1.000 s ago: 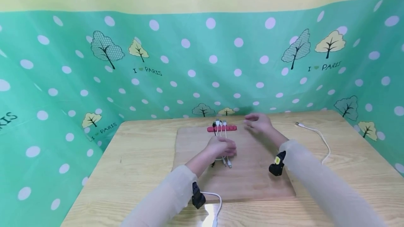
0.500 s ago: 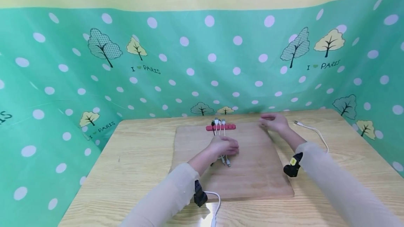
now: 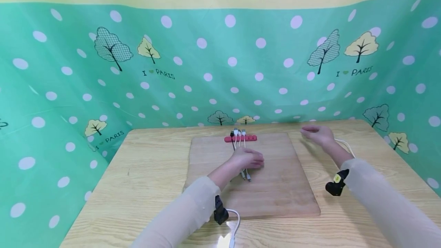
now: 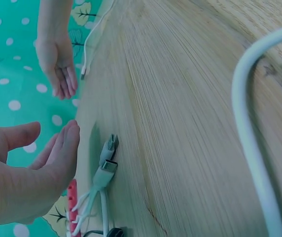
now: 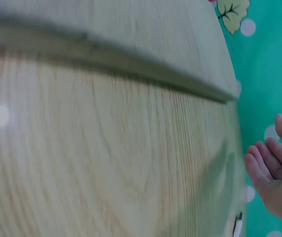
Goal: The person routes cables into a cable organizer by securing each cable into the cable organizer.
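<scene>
My left hand (image 3: pixel 245 159) hovers over several cables with thumb and fingers apart, holding nothing. The cables' upper ends, with white plugs (image 3: pixel 244 132) and a black plug (image 3: pixel 232 133), sit in a red cable holder (image 3: pixel 253 138). Below the hand show the lower white connectors (image 3: pixel 249 177), seen closer as metal-tipped plugs (image 4: pixel 106 170) in the left wrist view. Right of the board, my right hand (image 3: pixel 318 134) is in the air with relaxed fingers and nothing in them. Beside it lies a loose white cable (image 3: pixel 346 145), partly hidden by the forearm; its plug end (image 5: pixel 237 224) shows in the right wrist view.
The wooden board (image 3: pixel 282 190) lies on a light wood table (image 3: pixel 144 186), its edge raised slightly. A white cord (image 3: pixel 237 217) runs by the left wrist camera near the front. A green dotted curtain (image 3: pixel 193 98) stands along the table's back and sides.
My right hand has moved right, from near the red holder past the board's edge toward the loose white cable. The left hand has shifted slightly right; the cables in the holder stay put.
</scene>
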A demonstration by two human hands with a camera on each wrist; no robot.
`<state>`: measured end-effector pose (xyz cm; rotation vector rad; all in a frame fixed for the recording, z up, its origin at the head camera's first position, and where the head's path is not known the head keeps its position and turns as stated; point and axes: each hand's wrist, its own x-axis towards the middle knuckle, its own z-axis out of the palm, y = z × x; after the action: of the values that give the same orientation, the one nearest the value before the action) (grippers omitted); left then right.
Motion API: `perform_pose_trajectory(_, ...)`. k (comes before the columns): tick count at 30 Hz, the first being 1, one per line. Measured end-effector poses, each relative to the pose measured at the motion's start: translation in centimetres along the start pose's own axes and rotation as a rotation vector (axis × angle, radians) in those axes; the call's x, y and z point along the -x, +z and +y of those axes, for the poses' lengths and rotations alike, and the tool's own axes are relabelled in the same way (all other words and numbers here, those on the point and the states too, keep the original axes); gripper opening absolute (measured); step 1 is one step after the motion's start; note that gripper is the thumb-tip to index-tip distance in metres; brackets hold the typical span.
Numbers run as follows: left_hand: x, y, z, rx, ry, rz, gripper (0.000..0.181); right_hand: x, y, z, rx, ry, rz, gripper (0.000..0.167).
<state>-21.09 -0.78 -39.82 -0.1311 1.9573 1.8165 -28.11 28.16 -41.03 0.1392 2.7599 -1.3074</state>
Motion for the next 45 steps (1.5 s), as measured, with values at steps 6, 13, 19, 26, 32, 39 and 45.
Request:
perform_pose_trajectory(6,-0.4,0.5,0.2,-0.008,0.005,-0.02,0.026,0.3,-1.8,1.2,0.02,-0.014,0.012,0.062)
perform_pose_trajectory(13,-0.3,1.0,0.4,-0.006,-0.009,-0.023,0.026,0.4,-3.8,2.5,0.036,0.015,0.021,0.065)
perform_pose_trajectory(19,-0.4,1.6,0.5,0.022,-0.028,-0.021,0.025,0.2,-5.1,3.6,0.057,0.026,0.027,0.066)
perform_pose_trajectory(26,-0.4,2.5,0.7,0.023,-0.043,-0.007,0.023,0.1,-6.1,4.4,0.095,0.035,0.031,0.061)
perform_pose_trajectory(32,-0.1,3.0,0.8,-0.011,-0.033,-0.023,0.022,0.1,-7.0,5.1,0.222,0.018,0.031,0.059)
perform_pose_trajectory(39,0.0,3.7,0.8,-0.009,-0.04,-0.025,0.02,-0.3,-7.4,6.2,0.315,-0.014,0.051,0.049)
perform_pose_trajectory(45,-0.1,4.3,0.5,0.003,-0.028,-0.018,0.02,-1.0,-6.7,7.1,0.342,-0.027,0.102,0.032)
